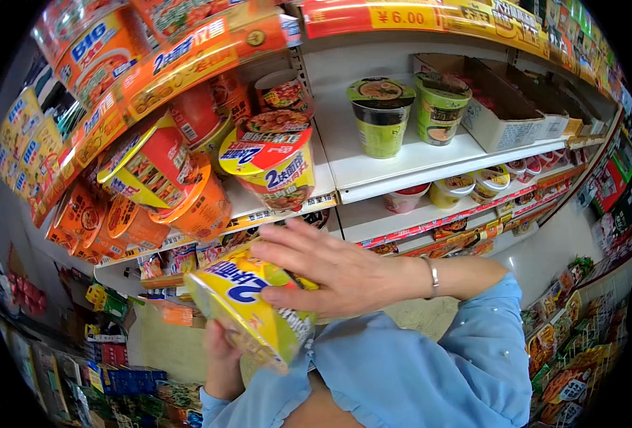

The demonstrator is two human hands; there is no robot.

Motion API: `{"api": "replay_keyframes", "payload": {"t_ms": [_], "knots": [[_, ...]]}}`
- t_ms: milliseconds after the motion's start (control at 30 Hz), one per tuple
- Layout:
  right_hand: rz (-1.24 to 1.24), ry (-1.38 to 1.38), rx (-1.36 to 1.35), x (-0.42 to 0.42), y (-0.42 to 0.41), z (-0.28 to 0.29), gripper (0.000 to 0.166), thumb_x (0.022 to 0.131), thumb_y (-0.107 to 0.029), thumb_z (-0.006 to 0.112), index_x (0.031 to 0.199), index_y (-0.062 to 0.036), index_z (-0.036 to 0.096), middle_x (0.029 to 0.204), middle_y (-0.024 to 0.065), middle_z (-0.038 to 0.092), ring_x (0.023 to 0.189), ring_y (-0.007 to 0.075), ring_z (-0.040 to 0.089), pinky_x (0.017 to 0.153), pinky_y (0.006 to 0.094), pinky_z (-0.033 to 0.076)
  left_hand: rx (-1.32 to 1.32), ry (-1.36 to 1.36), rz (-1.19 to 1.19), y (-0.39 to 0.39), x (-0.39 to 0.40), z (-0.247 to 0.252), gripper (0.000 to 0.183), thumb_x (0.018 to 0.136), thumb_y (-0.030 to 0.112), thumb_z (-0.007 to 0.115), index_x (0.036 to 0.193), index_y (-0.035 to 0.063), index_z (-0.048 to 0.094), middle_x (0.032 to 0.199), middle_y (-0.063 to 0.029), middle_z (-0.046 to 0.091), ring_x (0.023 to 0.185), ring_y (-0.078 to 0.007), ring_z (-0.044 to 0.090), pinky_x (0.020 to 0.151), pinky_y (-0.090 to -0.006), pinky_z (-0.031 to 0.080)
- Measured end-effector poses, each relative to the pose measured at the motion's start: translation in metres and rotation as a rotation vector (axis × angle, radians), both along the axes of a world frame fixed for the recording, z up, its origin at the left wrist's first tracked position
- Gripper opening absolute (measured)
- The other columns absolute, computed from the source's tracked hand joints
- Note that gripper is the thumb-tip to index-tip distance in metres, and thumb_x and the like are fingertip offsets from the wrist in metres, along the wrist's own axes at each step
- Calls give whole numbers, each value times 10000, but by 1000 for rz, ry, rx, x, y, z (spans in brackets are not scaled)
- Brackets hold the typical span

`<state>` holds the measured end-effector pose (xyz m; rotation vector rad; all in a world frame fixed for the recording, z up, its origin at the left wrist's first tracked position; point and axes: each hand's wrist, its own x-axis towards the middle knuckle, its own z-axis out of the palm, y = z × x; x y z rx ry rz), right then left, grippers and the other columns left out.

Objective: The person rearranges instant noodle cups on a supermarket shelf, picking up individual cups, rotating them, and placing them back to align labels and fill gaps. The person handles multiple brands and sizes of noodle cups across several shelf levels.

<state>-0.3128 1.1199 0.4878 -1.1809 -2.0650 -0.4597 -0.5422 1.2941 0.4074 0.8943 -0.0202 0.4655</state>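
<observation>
A yellow instant noodle cup (241, 305), tilted on its side, is in front of my chest. My left hand (225, 348) supports it from below, its fingers partly hidden behind the cup. Across the cup's upper right side lies my right hand (321, 267), fingers spread and palm against the wrapping, a silver bracelet on the wrist. Just beyond, a red and yellow noodle cup (270, 166) stands at the edge of the white shelf (321, 187). Another such cup (150, 166) leans on an orange noodle bowl (195, 203) to its left.
Two green noodle cups (383, 117) and open cardboard boxes (487, 107) occupy the shelf at the right. A shelf edge with price strips (187, 59) runs above. Lower shelves hold small tubs (452, 187). Packaged food (573, 369) hangs at the lower right; blue boxes (128, 377) are at the lower left.
</observation>
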Motion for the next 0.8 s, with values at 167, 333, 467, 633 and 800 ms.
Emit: {"api": "replay_keyframes", "payload": {"t_ms": [167, 333, 467, 633, 800], "knots": [[161, 334, 67, -1, 11, -18, 991, 636, -167, 788, 1459, -30, 253, 1454, 273, 289, 1353, 461, 314, 1101, 544, 295, 50, -109, 98, -23, 14, 49, 827, 799, 486, 725, 1404, 29, 393, 1407, -159, 464, 1284, -323, 461, 1079, -469, 366], [43, 697, -253, -10, -6, -25, 1120, 631, -378, 873, 1464, -11, 219, 1482, 238, 276, 1386, 380, 287, 1083, 457, 339, 438, 73, 179, -30, 14, 66, 839, 761, 470, 757, 1379, 15, 420, 1400, -181, 459, 1283, -350, 444, 1068, -471, 352], [35, 801, -490, -9, -24, -31, 1036, 656, -401, 865, 1434, -21, 297, 1456, 188, 349, 1356, 324, 340, 1082, 421, 339, 1031, 207, 316, -39, 25, 72, 848, 731, 458, 783, 1360, 3, 441, 1395, -199, 455, 1282, -372, 431, 1060, -473, 341], [-42, 901, -369, 9, -39, -50, 980, 674, -372, 857, 1408, -12, 317, 1404, 170, 389, 1303, 299, 382, 1060, 406, 357, 1486, 9, 485, -42, 64, 85, 993, 695, 514, 794, 1389, -59, 375, 1375, -234, 449, 1234, -394, 444, 1024, -472, 346], [-142, 992, -81, 26, -65, -57, 924, 692, -343, 849, 1382, -2, 337, 1352, 153, 428, 1250, 273, 424, 1039, 392, 375, 1265, -199, 551, -37, 88, 76, 906, 781, 427, 751, 1420, -54, 327, 1402, -239, 424, 1272, -378, 428, 1055, -444, 343]]}}
